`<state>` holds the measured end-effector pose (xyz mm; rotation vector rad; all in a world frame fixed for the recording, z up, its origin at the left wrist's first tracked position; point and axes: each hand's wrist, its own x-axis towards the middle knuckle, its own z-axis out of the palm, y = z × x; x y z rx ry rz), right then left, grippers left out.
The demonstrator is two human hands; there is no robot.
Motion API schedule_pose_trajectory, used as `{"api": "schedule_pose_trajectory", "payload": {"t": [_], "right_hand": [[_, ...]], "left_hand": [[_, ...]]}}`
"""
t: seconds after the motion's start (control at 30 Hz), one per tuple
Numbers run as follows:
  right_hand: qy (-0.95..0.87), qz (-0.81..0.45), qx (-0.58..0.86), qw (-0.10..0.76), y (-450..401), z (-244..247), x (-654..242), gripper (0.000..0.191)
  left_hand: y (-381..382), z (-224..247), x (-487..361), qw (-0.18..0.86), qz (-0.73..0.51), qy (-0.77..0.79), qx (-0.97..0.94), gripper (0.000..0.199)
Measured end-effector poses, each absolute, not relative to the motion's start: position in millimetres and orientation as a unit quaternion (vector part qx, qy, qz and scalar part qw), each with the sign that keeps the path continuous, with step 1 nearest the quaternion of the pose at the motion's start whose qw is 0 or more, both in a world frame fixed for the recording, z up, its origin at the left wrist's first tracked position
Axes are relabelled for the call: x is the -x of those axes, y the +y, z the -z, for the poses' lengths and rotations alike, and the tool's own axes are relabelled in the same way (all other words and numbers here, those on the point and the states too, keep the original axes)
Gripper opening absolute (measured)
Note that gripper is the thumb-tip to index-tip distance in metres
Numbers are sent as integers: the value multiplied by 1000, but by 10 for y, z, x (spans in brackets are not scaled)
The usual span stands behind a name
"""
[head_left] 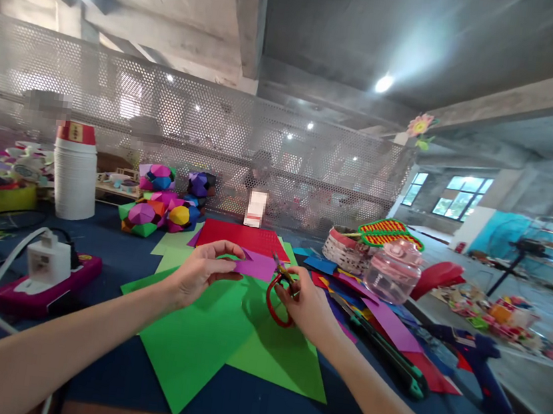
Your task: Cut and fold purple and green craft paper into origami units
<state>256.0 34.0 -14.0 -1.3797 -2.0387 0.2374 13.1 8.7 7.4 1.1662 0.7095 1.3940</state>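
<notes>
My left hand (211, 267) pinches the left end of a small purple piece of paper (260, 267) between thumb and fingers. In my right hand (303, 297) is a pair of scissors (278, 308) with red handles, its blades pointing up beside the right edge of the purple paper. Whether the blades touch the paper, I cannot tell. Below both hands lie a green sheet (189, 344) and a lighter green sheet (282, 362), overlapping at angles. A red sheet (243, 235) lies just beyond the purple piece.
Left: a purple power strip (70, 286) with a white plug, stacked paper cups (75, 175), and folded-paper balls (155, 212). Right: a clear pink-lidded bottle (392, 275), a woven basket (344, 250), a green-and-black cutter (380, 344), purple and red paper strips (397, 326) and a blue glue gun (483, 367).
</notes>
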Motion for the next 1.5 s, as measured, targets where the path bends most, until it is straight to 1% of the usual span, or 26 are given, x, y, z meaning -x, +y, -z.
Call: {"api": "schedule_pose_trajectory", "payload": {"t": [0.17,0.3,0.37,0.47,0.5,0.57,0.63,0.7,0.8,0.87,0.93,1.0,1.07,1.1,1.13,1.17,1.2,1.27,1.37,1.5], "right_hand": [[-783,-65,536,308,343,155,-2559,35],[-812,-19,529,247,320,126,-2564,29],[-820,27,526,222,305,108,-2566,24],[-836,67,491,236,255,85,-2533,21],[-849,61,464,244,227,80,-2510,25],[-883,26,403,239,159,77,-2451,39],[-912,-15,360,198,92,84,-2389,54],[-929,-45,337,144,41,99,-2341,65],[-941,-72,319,86,-7,117,-2307,76],[-944,-97,308,76,-42,100,-2306,78],[-943,-155,280,91,-95,47,-2319,70],[-922,-293,232,104,-151,-28,-2339,59],[-853,-469,195,119,-178,-89,-2358,65],[-811,-533,197,143,-170,-104,-2364,68],[-774,-567,217,180,-144,-104,-2368,65],[-747,-571,251,231,-103,-92,-2370,59],[-730,-549,291,285,-50,-70,-2371,51],[-710,-485,367,356,66,-10,-2373,43],[-697,-442,427,370,176,63,-2376,44],[-703,-463,410,350,169,101,-2348,41]], "left_hand": [[175,-89,-66,528,-635,313,-468,30],[229,-45,-43,533,-620,338,-466,40],[263,13,-40,544,-594,364,-468,37],[324,109,-32,550,-560,404,-470,30],[344,133,-28,548,-554,414,-471,27],[375,163,-19,540,-548,426,-476,21],[391,169,-12,530,-546,435,-482,18],[391,163,-11,520,-545,441,-488,20],[379,150,-13,509,-541,447,-499,26],[374,147,-11,502,-539,450,-505,30],[373,146,-4,495,-539,454,-508,33],[373,144,8,489,-538,457,-512,35],[370,139,20,484,-535,459,-518,35],[366,135,23,483,-533,460,-521,35],[362,131,24,481,-530,460,-525,34],[357,127,23,479,-527,460,-530,33],[351,124,18,477,-523,459,-536,33],[339,121,3,473,-513,456,-552,32],[323,131,-34,466,-489,449,-585,34],[307,168,-92,454,-453,439,-629,39]]}}
